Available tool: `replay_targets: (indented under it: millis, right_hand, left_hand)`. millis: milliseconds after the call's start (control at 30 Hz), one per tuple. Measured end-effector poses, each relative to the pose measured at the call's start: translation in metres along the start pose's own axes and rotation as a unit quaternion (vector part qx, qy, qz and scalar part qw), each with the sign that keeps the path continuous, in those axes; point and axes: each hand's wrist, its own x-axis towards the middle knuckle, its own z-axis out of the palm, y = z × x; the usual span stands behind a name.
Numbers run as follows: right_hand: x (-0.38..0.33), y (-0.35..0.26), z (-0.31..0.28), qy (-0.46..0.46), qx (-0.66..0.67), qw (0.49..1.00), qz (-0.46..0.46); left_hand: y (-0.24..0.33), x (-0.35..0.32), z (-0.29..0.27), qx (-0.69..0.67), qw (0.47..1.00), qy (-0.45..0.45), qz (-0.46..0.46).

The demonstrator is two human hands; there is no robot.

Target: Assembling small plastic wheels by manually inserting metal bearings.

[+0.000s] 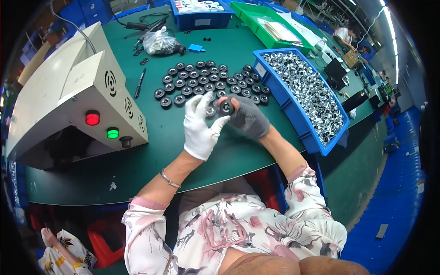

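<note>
My right hand (250,118), in a grey glove with bare fingertips, grips a small black wheel (226,107) with a shiny centre between thumb and fingers. Close on its left is my left hand (200,130) in a white glove, thumb and fingers spread in a C shape. Another wheel (210,112) shows in the gap of that C; whether the left fingers touch it is hard to make out. Beyond both hands, many like black wheels (192,83) lie flat in loose rows on the green table (172,158).
At right stands a blue bin (293,98) full of shiny metal rings. A beige machine (98,87) with red and green lights takes up the left. Farther back are a pen (140,83), a plastic bag (160,42), a green tray (250,17) and another blue bin (201,20).
</note>
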Motion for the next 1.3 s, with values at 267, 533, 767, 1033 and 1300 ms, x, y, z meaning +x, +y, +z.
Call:
replay_targets:
  millis: [267, 533, 767, 1033, 1300]
  right_hand:
    - [-0.008, 0.017, 0.008, -0.026, 0.03, 0.999, 0.034]
    - [-0.005, 0.023, 0.011, -0.033, 0.028, 0.998, 0.05]
    - [0.001, 0.027, -0.002, 0.083, -0.231, 0.969, -0.022]
    - [0.001, 0.032, 0.003, 0.134, -0.311, 0.939, -0.068]
    - [0.002, 0.032, 0.007, 0.128, -0.194, 0.972, -0.034]
  left_hand:
    - [-0.012, -0.004, 0.0, -0.044, 0.997, -0.051, 0.029]
    - [-0.01, -0.003, -0.005, 0.004, 0.998, -0.053, 0.034]
    - [-0.006, -0.008, 0.003, -0.089, 0.986, -0.067, -0.121]
    - [-0.022, -0.01, 0.0, -0.389, 0.827, -0.054, -0.402]
    - [-0.032, -0.008, -0.002, -0.424, 0.808, -0.088, -0.399]
